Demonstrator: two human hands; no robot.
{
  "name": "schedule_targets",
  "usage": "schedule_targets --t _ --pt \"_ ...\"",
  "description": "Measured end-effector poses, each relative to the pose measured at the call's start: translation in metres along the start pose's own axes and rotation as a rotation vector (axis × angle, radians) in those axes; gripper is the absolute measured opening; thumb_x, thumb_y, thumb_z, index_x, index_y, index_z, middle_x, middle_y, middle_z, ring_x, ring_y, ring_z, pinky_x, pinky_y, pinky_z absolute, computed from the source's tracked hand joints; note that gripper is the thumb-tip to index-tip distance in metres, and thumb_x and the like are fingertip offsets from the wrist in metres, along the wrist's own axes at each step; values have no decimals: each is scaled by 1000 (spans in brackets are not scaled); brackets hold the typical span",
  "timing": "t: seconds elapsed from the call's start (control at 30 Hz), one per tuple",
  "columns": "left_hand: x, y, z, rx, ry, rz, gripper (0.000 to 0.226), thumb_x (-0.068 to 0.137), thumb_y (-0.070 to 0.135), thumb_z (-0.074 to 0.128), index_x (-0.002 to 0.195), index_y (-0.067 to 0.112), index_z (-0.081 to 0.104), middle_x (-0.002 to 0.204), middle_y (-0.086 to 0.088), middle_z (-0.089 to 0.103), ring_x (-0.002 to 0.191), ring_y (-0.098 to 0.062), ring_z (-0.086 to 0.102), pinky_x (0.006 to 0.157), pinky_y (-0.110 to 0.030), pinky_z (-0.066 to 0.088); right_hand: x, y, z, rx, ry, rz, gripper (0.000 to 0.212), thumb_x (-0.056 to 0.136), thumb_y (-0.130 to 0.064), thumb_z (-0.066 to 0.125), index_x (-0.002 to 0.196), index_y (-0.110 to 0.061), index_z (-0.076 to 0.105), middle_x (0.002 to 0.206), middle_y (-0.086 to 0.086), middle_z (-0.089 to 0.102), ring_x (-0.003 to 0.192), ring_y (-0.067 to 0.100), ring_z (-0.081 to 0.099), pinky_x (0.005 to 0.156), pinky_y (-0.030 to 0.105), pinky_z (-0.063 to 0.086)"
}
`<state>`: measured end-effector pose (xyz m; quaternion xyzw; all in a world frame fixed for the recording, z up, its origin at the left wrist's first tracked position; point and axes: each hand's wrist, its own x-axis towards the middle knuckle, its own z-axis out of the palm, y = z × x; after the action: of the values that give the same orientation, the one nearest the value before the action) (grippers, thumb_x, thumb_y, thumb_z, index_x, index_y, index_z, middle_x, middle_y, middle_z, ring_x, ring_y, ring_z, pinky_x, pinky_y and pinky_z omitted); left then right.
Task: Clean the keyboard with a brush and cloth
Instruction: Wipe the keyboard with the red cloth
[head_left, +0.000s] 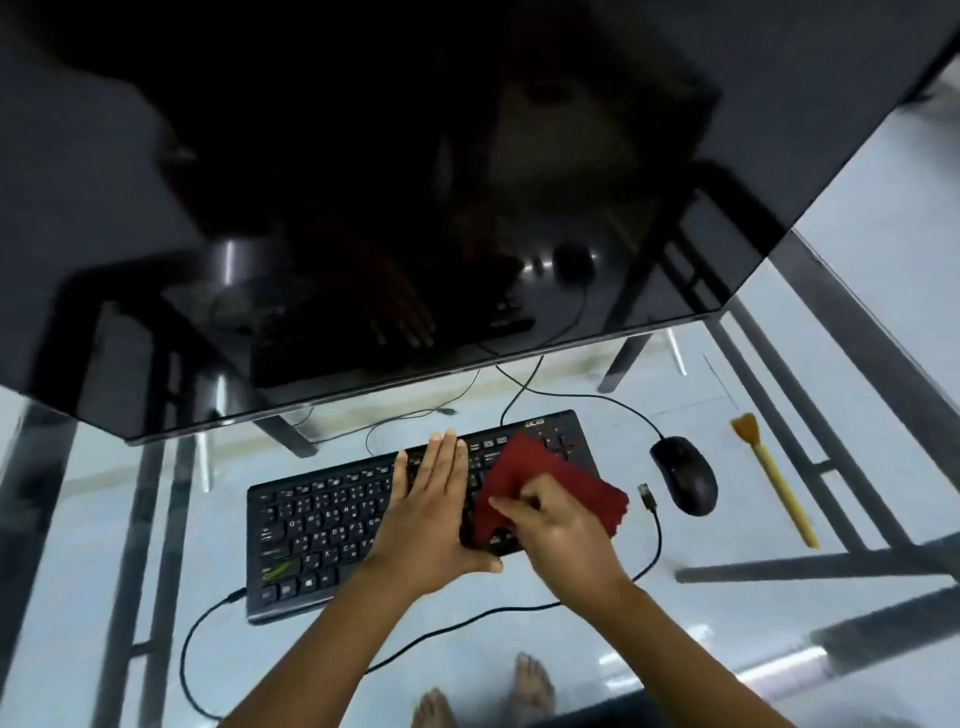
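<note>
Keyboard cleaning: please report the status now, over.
Left hand flat on black wired keyboard. Right hand pinches dark red cloth on its right half. Yellow-handled brush lies idle beyond black mouse; nothing blocking.

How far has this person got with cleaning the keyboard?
Brushing may be finished: the yellow-handled brush lies untouched on the glass table, right of the black mouse. In hand: the right hand holds a dark red cloth on the black keyboard's right end while the left hand rests flat on its middle keys. Left: probably the left half; whether it was wiped already does not show.
</note>
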<state>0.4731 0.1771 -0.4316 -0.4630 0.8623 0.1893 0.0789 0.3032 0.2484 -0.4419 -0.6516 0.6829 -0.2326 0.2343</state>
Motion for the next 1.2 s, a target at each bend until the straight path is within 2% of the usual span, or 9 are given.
schedule_targets --t 0.07,0.2,0.4,0.5,0.6,0.77,0.93,1.1,1.2 --pt "-1 -2 2 4 16 2 132 66 81 56 150 12 -19 155 -2 -31 141 -15 -33 116 -48 -17 3 2 -1 -61 -71 -77 69 91 -71 16 118 -29 64 99 -10 55 84 1 47 77 19 45" --pt "0 -2 4 -21 48 5 128 68 78 57 151 15 -16 157 1 -27 142 -13 -31 117 -45 -16 29 26 -19 -181 254 92 26 86 -16 64 111 -21 71 100 10 60 76 26 65 66 30 56" --pt "-1 -6 6 -22 61 13 129 65 80 57 151 15 -16 157 2 -27 142 -12 -30 116 -43 -18 1 -20 8 -48 -63 -11 25 92 -36 44 106 -26 62 87 -4 55 73 12 53 63 29 48" --pt "-2 -5 5 -21 54 20 129 67 78 57 151 16 -18 156 3 -28 141 -12 -31 117 -44 -16 14 11 -8 -173 115 82 33 91 -21 52 120 -29 64 105 -3 53 73 13 55 61 19 49" --pt "-1 -4 6 -15 65 14 128 67 78 57 151 15 -17 156 3 -28 142 -12 -30 117 -45 -16 26 9 1 -229 333 258 30 89 -16 56 117 -18 67 98 10 59 66 27 61 60 36 56" --pt "-2 -7 7 1 84 27 126 67 78 52 150 14 -17 153 3 -30 144 -15 -25 116 -43 -17 15 -10 36 -386 225 -174 29 86 -34 49 104 -26 70 79 -2 60 69 14 59 68 34 35" --pt "-4 -7 7 -6 77 27 127 68 79 55 151 15 -17 157 2 -27 142 -12 -30 117 -44 -16 44 9 9 -388 441 213 36 94 -32 40 105 -16 71 86 7 67 71 23 63 75 38 44" --pt "-4 -9 8 13 74 34 129 65 82 55 153 12 -9 159 1 -22 143 -13 -27 116 -44 -17 36 -6 32 -475 260 -179 32 92 -29 41 90 -17 71 83 -2 70 82 18 62 70 37 39" --pt "-6 -11 8 4 60 34 129 66 82 53 150 15 -19 156 3 -29 141 -11 -31 118 -44 -15 56 14 0 -426 389 97 24 93 -24 51 89 -12 71 85 6 70 77 25 65 72 40 49"
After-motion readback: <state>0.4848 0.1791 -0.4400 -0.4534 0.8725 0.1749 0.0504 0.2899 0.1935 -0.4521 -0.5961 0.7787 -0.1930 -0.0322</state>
